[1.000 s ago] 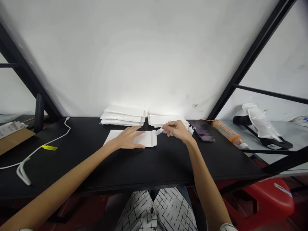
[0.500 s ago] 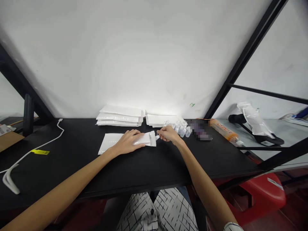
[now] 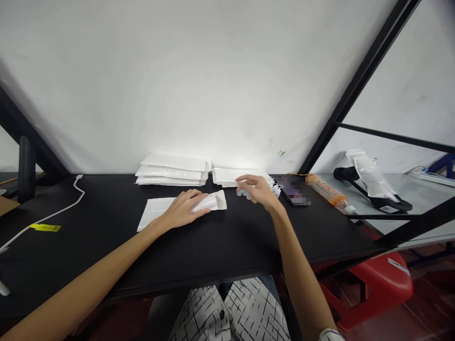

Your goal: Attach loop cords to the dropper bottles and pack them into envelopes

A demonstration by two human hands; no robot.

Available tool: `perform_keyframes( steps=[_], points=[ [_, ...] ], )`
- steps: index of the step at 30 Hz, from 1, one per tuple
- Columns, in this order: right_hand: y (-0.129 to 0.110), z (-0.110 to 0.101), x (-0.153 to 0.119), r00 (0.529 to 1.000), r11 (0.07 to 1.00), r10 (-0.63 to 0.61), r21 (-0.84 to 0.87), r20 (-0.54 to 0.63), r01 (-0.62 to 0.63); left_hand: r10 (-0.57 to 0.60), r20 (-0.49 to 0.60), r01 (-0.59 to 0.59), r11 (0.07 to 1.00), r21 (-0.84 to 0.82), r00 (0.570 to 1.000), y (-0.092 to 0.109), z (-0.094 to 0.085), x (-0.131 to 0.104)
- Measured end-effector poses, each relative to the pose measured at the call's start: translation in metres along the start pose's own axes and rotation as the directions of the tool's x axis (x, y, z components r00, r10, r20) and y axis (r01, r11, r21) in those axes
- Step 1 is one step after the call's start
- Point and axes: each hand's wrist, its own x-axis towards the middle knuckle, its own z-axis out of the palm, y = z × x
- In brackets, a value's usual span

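Note:
My left hand [image 3: 185, 208] is wrapped over a white padded pouch [image 3: 210, 202] on the black table, its open end pointing right. A flat white padded envelope [image 3: 152, 210] lies partly under that hand and wrist. Held above the table, my right hand [image 3: 258, 190] has its fingers apart with nothing seen between them. Small translucent white items with loops [image 3: 276, 188] sit just beyond it, partly hidden by the hand. Behind the hands are a stack of white padded envelopes [image 3: 172, 174] and a lower stack of white sheets or envelopes [image 3: 227, 176].
A phone [image 3: 294, 192] and an orange-labelled bottle [image 3: 329, 192] lie to the right. On the left, a white cable [image 3: 57, 215] with a yellow tag [image 3: 46, 228] crosses the table [image 3: 199, 255]. Black frame bars slant up at both sides; a red stool [image 3: 380, 284] is at lower right.
My right hand has left the pouch's open end, moved right and opened. The small white piece seen at that opening no longer shows there. The camera view has shifted slightly.

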Motion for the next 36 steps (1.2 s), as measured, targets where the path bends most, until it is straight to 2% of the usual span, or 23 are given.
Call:
perform_keyframes(
  steps=[1,2,3,4,7,9,12,15,18,20,23,27,30,32,33,34,35,36],
  points=[
    [0.003,-0.010,0.000,0.983,0.992,-0.036,-0.122,-0.180,0.014,0.003,0.004,-0.003,1.000,0.002,1.000,0.000,0.000,0.000],
    [0.006,-0.017,0.001,0.943,0.967,-0.084,-0.255,-0.321,0.000,0.007,0.007,-0.007,1.000,0.004,1.000,0.001,0.000,0.000],
    [0.009,-0.023,0.001,0.910,0.930,-0.107,-0.364,-0.401,-0.051,0.011,0.010,-0.011,1.000,0.006,1.000,0.001,0.000,0.000],
    [0.011,-0.026,0.001,0.898,0.885,-0.102,-0.452,-0.428,-0.115,0.014,0.013,-0.014,1.000,0.007,1.000,0.002,0.000,0.000],
    [0.015,-0.022,0.002,0.923,0.760,-0.013,-0.603,-0.385,-0.242,0.021,0.028,-0.021,1.000,0.008,0.999,0.003,0.000,0.001],
    [0.013,-0.015,0.002,0.931,0.713,0.030,-0.645,-0.365,-0.275,0.026,0.035,-0.027,1.000,0.012,0.999,0.004,0.000,0.001],
    [0.009,-0.005,0.003,0.926,0.669,0.015,-0.684,-0.377,-0.289,0.037,0.040,-0.038,0.999,0.019,0.999,0.004,0.000,0.001],
    [0.005,-0.005,0.002,0.907,0.687,-0.035,-0.670,-0.419,-0.283,0.042,0.034,-0.043,0.999,0.024,0.999,0.004,-0.001,0.000],
    [0.002,-0.007,0.000,0.872,0.807,-0.086,-0.547,-0.481,-0.222,0.047,0.010,-0.047,0.999,0.025,0.999,0.004,0.000,0.000],
    [0.000,-0.006,-0.001,0.884,0.912,-0.100,-0.397,-0.457,-0.102,0.050,-0.014,-0.050,0.998,0.024,0.999,0.004,0.000,0.000],
    [-0.001,0.006,0.000,0.949,0.987,-0.086,-0.156,-0.303,0.039,0.055,-0.039,-0.054,0.998,0.016,0.998,0.004,0.000,0.000],
    [0.002,0.037,0.001,0.997,0.998,0.032,-0.059,-0.070,-0.036,0.053,-0.067,-0.054,0.999,-0.010,0.996,0.005,0.000,0.000],
    [0.004,0.058,0.000,0.971,0.995,0.085,-0.064,0.224,-0.072,0.065,-0.061,-0.066,0.998,-0.020,0.996,0.006,0.000,-0.001],
    [0.004,0.061,0.000,0.934,0.993,0.011,-0.111,0.357,0.031,0.078,-0.029,-0.079,0.997,-0.022,0.997,0.005,0.000,-0.002],
    [0.004,0.058,0.000,0.938,0.984,-0.041,-0.149,0.345,0.098,0.077,-0.015,-0.078,0.997,-0.021,0.997,0.005,0.000,-0.002],
    [0.003,0.052,0.000,0.959,0.966,-0.085,-0.213,0.272,0.146,0.071,-0.005,-0.071,0.997,-0.020,0.997,0.005,0.000,-0.002],
    [0.002,0.043,-0.001,0.983,0.943,-0.123,-0.291,0.139,0.160,0.062,0.003,-0.062,0.998,-0.020,0.998,0.004,0.000,-0.002],
    [0.002,0.032,-0.001,0.990,0.913,-0.136,-0.392,-0.039,0.111,0.057,0.012,-0.057,0.998,-0.019,0.998,0.004,0.000,-0.002]
  ],
)
